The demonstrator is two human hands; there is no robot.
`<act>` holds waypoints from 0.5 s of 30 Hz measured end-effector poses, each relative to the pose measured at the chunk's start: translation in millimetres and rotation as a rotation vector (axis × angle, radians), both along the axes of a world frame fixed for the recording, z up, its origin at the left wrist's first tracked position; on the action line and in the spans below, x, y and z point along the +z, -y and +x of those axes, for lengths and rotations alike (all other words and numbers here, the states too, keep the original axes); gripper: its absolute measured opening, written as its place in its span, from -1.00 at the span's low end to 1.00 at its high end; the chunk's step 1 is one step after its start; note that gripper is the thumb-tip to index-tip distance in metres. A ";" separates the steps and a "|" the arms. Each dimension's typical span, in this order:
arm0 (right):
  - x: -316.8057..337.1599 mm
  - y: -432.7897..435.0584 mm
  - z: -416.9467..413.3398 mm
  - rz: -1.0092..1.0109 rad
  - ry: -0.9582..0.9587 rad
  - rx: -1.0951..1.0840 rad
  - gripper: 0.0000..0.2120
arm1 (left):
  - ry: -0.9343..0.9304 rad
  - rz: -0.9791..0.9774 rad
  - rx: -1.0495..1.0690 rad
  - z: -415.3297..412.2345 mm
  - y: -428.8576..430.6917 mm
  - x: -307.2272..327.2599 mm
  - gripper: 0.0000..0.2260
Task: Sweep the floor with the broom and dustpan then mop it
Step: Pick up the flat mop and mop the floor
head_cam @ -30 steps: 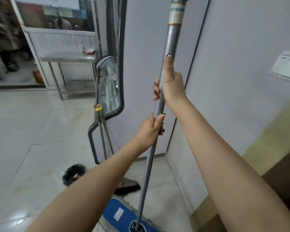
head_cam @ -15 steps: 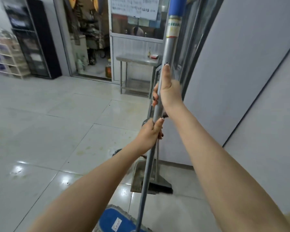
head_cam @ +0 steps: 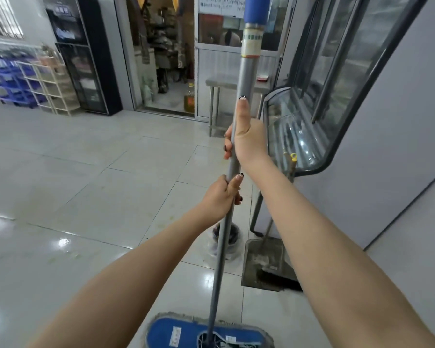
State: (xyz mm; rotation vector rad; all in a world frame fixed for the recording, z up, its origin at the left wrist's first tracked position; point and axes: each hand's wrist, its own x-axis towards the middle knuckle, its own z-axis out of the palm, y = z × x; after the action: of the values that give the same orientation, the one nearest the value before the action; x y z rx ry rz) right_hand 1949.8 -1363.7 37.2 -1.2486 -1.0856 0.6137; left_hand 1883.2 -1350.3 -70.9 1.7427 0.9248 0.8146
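The mop (head_cam: pixel 174 331) has swung left of the dustpan (head_cam: pixel 260 262); left hand (head_cam: pixel 220 197) and right hand (head_cam: pixel 248 140) fingers still grip it.

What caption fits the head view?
Left hand and right hand hold the mop handle; blue mop head on tiled floor.

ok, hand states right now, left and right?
left hand: closed, gripping the mop handle, lower of the two.
right hand: closed on the same handle higher up, thumb laid along it.
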 end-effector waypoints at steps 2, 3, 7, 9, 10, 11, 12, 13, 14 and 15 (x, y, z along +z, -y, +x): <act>-5.6 -17.6 -19.6 -0.011 -0.015 0.008 -0.41 | -0.026 0.010 0.025 -20.8 -17.8 -2.4 -0.69; -7.9 -27.4 -28.0 -0.014 -0.025 0.018 -0.41 | -0.040 0.019 0.039 -29.8 -26.8 -3.0 -0.68; -17.2 -67.2 -60.3 -0.006 -0.043 0.062 -0.45 | -0.096 0.018 0.083 -65.2 -64.3 -10.7 -0.64; -22.8 -90.9 -75.8 -0.003 -0.036 0.096 -0.47 | -0.100 0.011 0.095 -82.7 -85.1 -15.3 -0.63; -25.4 -102.5 -82.8 -0.004 -0.035 0.113 -0.48 | -0.104 0.013 0.103 -90.5 -95.5 -16.7 -0.62; -27.8 -114.6 -89.7 -0.002 -0.038 0.129 -0.48 | -0.112 0.016 0.115 -97.9 -106.2 -17.2 -0.62; -29.7 -129.9 -98.0 0.001 -0.044 0.147 -0.48 | -0.119 0.018 0.129 -106.4 -119.5 -17.6 -0.62; -31.2 -144.6 -105.5 0.004 -0.051 0.159 -0.48 | -0.124 0.019 0.135 -113.9 -132.1 -17.8 -0.62; -32.7 -159.0 -113.0 0.004 -0.056 0.164 -0.47 | -0.123 0.017 0.139 -121.6 -144.6 -18.5 -0.62; -34.0 -173.5 -121.3 0.005 -0.060 0.166 -0.47 | -0.123 0.011 0.146 -130.1 -156.6 -19.1 -0.62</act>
State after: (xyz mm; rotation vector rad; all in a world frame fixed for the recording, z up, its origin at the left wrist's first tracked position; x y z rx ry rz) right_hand 1828.5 -1190.1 3.2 -1.1361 -1.1477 0.7694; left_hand 1753.1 -1193.7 -89.9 1.7662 1.1420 0.8143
